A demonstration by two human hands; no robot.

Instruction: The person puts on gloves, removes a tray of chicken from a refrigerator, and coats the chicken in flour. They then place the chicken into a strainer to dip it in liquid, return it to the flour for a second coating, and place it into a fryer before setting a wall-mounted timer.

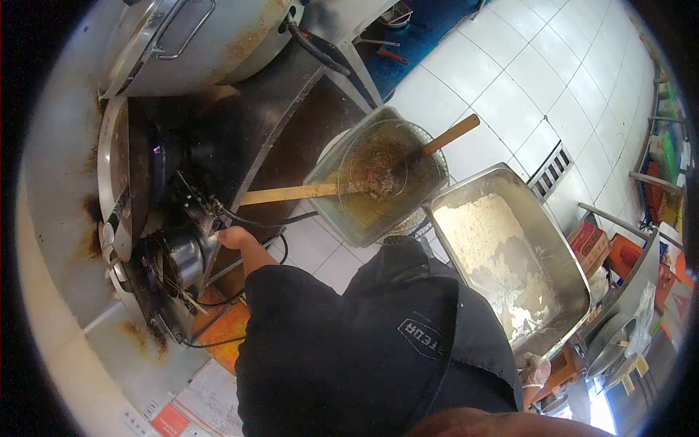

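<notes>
My left hand (234, 238) reaches to the stove's front edge, its fingers curled beside a shiny metal pot (182, 256). What those fingers grip, perhaps a handle or knob, is too small to make out. On the right, my right hand (535, 370), pale with flour, is at the near corner of a deep steel pan (561, 271). White flour (484, 233) covers part of that pan's bottom. The right fingers are partly hidden and blurred. Ahead stands a greenish plastic tub (331, 218) with a round wire strainer (378, 164) holding brown crumbs.
Two wooden handles (287, 194) (451, 133) stick out over the tub. A large metal pot (196, 44) sits at the upper left, near a dark wok (135, 175). Hoses (313, 47) run along the stove. Tiled floor (502, 80) has a drain grate (551, 171). Shelves with goods line the right.
</notes>
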